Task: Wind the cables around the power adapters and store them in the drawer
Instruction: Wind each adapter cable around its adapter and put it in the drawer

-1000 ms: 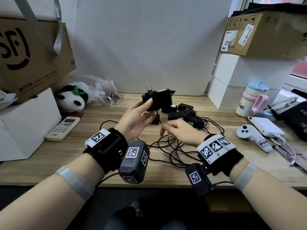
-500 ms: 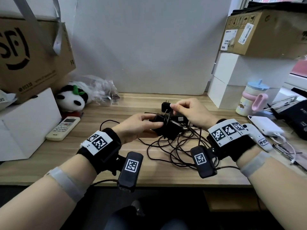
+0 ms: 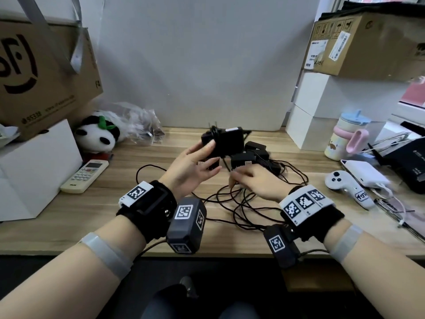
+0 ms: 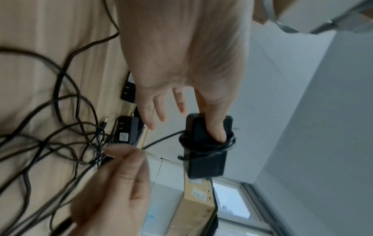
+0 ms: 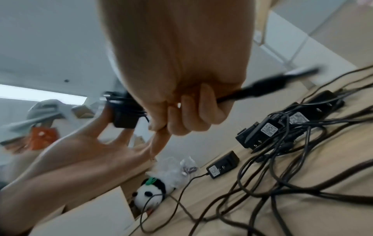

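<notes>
My left hand (image 3: 195, 166) holds a black power adapter (image 3: 226, 142) raised above the desk, thumb pressed on its side (image 4: 214, 127), with a few turns of its black cable (image 4: 206, 143) wound round the body. The other fingers are spread. My right hand (image 3: 253, 180) sits lower, just right of it, and pinches the loose cable (image 5: 262, 91) of that adapter in curled fingers. Several more black adapters (image 3: 250, 155) lie behind the hands amid tangled cables (image 3: 241, 203). No drawer is in view.
A wooden desk (image 3: 69, 226) carries a white remote (image 3: 85, 176), a panda toy (image 3: 99, 134), a plastic bag (image 3: 142, 120), a white game controller (image 3: 347, 187), a white box (image 3: 365, 173) and a pink-handled cup (image 3: 347, 137). Cardboard and white boxes (image 3: 322, 100) flank both sides.
The left hand lifted the adapter up and back from the pile. The right hand dropped from above the adapters to near the desk, drawing the cable round in another turn.
</notes>
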Available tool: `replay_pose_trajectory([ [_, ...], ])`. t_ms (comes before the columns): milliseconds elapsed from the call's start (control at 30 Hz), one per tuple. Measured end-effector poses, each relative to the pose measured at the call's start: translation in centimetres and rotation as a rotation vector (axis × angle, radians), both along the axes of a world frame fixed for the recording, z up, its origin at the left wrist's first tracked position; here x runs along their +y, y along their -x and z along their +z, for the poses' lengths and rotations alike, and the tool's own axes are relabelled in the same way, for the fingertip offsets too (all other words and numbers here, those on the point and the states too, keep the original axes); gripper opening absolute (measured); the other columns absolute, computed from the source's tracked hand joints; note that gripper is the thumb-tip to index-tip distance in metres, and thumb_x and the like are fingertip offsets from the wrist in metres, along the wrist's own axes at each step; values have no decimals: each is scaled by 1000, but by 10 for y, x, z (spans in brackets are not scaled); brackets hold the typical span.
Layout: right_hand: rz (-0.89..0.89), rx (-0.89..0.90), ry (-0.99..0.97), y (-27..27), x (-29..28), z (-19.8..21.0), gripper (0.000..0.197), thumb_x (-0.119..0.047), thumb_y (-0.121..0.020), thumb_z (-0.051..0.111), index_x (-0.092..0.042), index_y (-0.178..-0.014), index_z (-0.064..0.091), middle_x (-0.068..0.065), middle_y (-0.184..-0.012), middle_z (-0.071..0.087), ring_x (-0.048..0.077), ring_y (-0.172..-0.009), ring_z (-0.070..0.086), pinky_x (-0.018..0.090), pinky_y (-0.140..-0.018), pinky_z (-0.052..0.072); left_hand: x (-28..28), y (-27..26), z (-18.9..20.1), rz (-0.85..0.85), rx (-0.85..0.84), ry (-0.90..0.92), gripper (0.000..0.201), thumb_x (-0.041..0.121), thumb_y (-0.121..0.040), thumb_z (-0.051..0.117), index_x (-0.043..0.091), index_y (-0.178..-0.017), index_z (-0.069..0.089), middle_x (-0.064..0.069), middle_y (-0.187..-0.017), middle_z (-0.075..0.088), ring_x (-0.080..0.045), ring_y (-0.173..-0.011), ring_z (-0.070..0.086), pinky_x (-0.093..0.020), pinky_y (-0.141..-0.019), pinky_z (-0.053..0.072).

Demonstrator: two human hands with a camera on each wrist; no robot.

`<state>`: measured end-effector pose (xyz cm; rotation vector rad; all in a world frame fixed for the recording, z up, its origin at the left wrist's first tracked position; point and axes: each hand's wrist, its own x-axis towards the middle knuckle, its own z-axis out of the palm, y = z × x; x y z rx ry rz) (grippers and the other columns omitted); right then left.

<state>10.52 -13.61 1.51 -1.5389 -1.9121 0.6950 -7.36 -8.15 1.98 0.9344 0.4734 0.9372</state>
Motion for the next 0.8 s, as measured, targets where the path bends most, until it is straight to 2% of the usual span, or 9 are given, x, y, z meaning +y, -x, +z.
replay_pose_trajectory([
  [67, 78, 6, 80, 5, -3, -4, 30, -27, -99, 43, -20, -86, 69, 0, -54, 31, 10, -46, 27, 19, -46, 24, 5, 1, -1, 77, -50, 77, 50, 20, -85, 60, 9, -133, 51, -14, -124, 61, -28, -104, 63, -40, -90, 52],
  [133, 135, 56, 113, 8, -5, 0, 30, -26, -100, 42, -17, -96, 70, -5, -51, 26, 10, -45, 20, 18, -42, 18, 11, 2, -4, 204, -51, 124, 42, 15, -89, 59, 7, -129, 52, -15, -113, 65, -26, -89, 68, -36, -81, 57],
  [233, 142, 72, 61, 7, -5, 13, 30, -25, -99, 43, -15, -96, 71, -10, -47, 27, 7, -43, 21, 15, -42, 19, 16, 8, -14, 328, 105, 111, 43, 9, -86, 65, 7, -127, 55, -15, -108, 67, -25, -84, 68, -29, -67, 58],
  [333, 63, 144, -62, 3, -3, 27, 25, -18, -96, 51, -5, -91, 71, -12, -43, 33, 3, -40, 27, 10, -42, 23, 13, 12, -23, 289, 283, 28, 42, 5, -83, 67, 7, -124, 57, -16, -102, 67, -25, -76, 67, -24, -61, 57],
  [400, -24, 242, -143, 1, 0, 32, 17, -12, -92, 57, 1, -89, 67, -10, -44, 44, 1, -38, 35, 8, -41, 27, 7, 13, -25, 225, 348, -42, 40, 5, -83, 67, 7, -122, 58, -16, -99, 67, -24, -73, 67, -24, -63, 57],
  [467, -115, 413, -154, 3, 4, 33, 8, -10, -88, 62, -1, -88, 61, -5, -48, 55, 1, -37, 42, 10, -37, 30, 3, 13, -26, 177, 397, -105, 38, 7, -82, 68, 5, -119, 59, -17, -101, 67, -24, -74, 68, -29, -70, 57],
  [600, -166, 674, -121, 6, 7, 27, 6, -12, -87, 63, -7, -84, 62, -3, -58, 67, 3, -48, 57, 11, -41, 36, -4, 9, -27, 122, 474, -223, 26, 6, -80, 71, 8, -105, 64, -19, -107, 67, -26, -88, 69, -36, -82, 57],
  [733, -204, 593, -157, 9, 9, 21, 20, -18, -86, 66, -1, -95, 68, -3, -72, 67, 2, -63, 59, 13, -58, 43, -11, 6, -27, 100, 491, -360, 27, -3, -78, 71, 12, -99, 64, -15, -111, 66, -22, -90, 68, -36, -85, 56],
  [800, -214, 522, -159, 11, 10, 18, 17, -23, -86, 65, -7, -90, 70, 0, -83, 67, 3, -74, 58, 15, -70, 44, -14, 5, -26, 117, 487, -459, 32, -6, -76, 71, 14, -100, 65, -11, -113, 65, -21, -93, 67, -35, -86, 55],
])
